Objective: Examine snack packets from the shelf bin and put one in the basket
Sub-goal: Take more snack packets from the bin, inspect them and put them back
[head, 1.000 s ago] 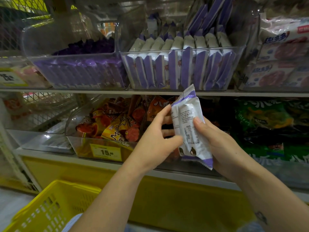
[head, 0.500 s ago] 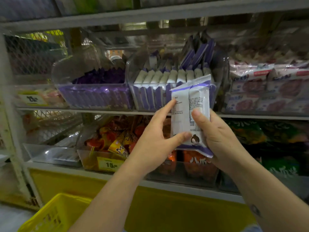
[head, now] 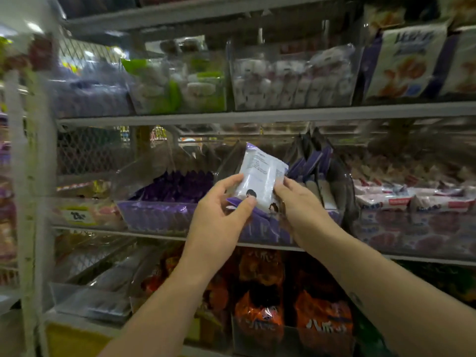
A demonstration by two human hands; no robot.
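A white snack packet with purple ends (head: pixel 258 177) is held upright in front of the middle shelf, its printed back facing me. My left hand (head: pixel 222 215) pinches its lower left edge between thumb and fingers. My right hand (head: pixel 298 204) grips its lower right edge. Right behind the packet stands the clear shelf bin (head: pixel 340 191) with several matching white and purple packets. The basket is out of view.
A second clear bin of dark purple packets (head: pixel 164 202) sits to the left on the same shelf. Orange snack bags (head: pixel 260 313) fill the shelf below. Bins of white sweets (head: pixel 291 81) stand on the shelf above. A white wire rack post (head: pixel 28 202) rises at left.
Both hands have lifted the packet up toward the clear bin on the middle shelf. My view has tilted upward, so the yellow basket has dropped out of the frame.
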